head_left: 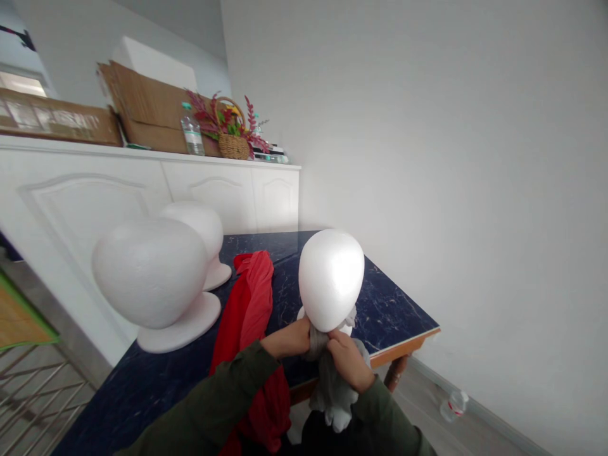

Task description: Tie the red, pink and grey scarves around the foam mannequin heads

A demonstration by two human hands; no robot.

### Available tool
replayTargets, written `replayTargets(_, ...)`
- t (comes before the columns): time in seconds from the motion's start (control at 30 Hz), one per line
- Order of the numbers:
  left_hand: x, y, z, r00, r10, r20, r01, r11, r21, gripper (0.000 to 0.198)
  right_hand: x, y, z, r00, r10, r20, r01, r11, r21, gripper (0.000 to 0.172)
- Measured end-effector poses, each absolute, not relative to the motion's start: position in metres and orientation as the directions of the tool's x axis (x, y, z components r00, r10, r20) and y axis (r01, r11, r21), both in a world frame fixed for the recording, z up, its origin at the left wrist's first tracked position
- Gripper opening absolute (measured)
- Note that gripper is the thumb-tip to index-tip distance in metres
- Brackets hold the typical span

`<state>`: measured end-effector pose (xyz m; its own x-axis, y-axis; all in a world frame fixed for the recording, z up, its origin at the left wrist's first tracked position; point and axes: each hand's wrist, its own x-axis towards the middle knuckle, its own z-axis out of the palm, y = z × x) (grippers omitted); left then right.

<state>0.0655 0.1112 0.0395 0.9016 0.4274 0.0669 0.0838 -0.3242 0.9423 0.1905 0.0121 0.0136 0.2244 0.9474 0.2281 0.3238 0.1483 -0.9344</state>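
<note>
Fingers of both hands grip grey cloth (pixel 332 386) under foam head (pixel 331 278) near table edge (pixel 403 347).

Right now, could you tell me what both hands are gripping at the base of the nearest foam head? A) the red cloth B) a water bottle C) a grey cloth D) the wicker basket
C: the left hand and right hand both clutch the grey cloth under the foam head, while the red cloth lies untouched beside them.
</note>
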Motion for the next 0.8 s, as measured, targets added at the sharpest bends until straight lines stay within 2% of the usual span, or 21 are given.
replayTargets(0.07,0.066,0.109,0.035,0.906,0.407,0.118,0.073,-0.424,0.903,0.033,0.185,0.011,0.011,0.245,0.955,0.170,0.126,0.143,-0.982,0.013)
replayTargets(0.17,0.068,0.108,0.030,0.904,0.392,0.171,0.077,-0.543,0.836,0.032,0.178,0.008,0.012,0.154,0.984,0.091,-0.157,0.115,-0.981,0.026)
replayTargets(0.23,0.070,0.107,0.029,0.897,0.412,0.160,0.086,-0.519,0.850,0.033,0.174,0.006,0.013,0.083,0.995,0.062,-0.305,0.085,-0.949,0.033)
replayTargets(0.3,0.072,0.107,0.029,0.872,0.470,0.137,0.086,-0.421,0.903,0.036,0.173,0.005,0.014,0.079,0.995,0.053,-0.398,0.080,-0.914,0.035)
replayTargets(0.4,0.073,0.107,0.028,0.812,0.582,-0.048,0.144,-0.120,0.982,0.038,0.173,0.006,0.011,0.098,0.995,0.033,-0.450,0.074,-0.890,0.033)
replayTargets(0.47,0.073,0.109,0.025,0.801,0.561,-0.209,0.214,0.057,0.975,0.033,0.173,0.007,0.009,0.101,0.995,0.008,-0.434,0.051,-0.900,0.030)
replayTargets(0.53,0.073,0.112,0.022,0.816,0.496,-0.297,0.255,0.152,0.955,0.029,0.173,0.008,0.008,0.110,0.994,-0.017,-0.378,0.026,-0.925,0.028)
replayTargets(0.63,0.074,0.115,0.021,0.831,0.426,-0.358,0.262,0.267,0.927,0.025,0.174,0.006,0.012,0.114,0.993,-0.021,-0.331,0.018,-0.943,0.030)
replayTargets(0.8,0.078,0.111,0.024,0.827,0.419,-0.375,0.230,0.356,0.906,0.021,0.177,-0.001,0.020,0.005,0.998,-0.059,-0.433,-0.051,-0.900,0.036)
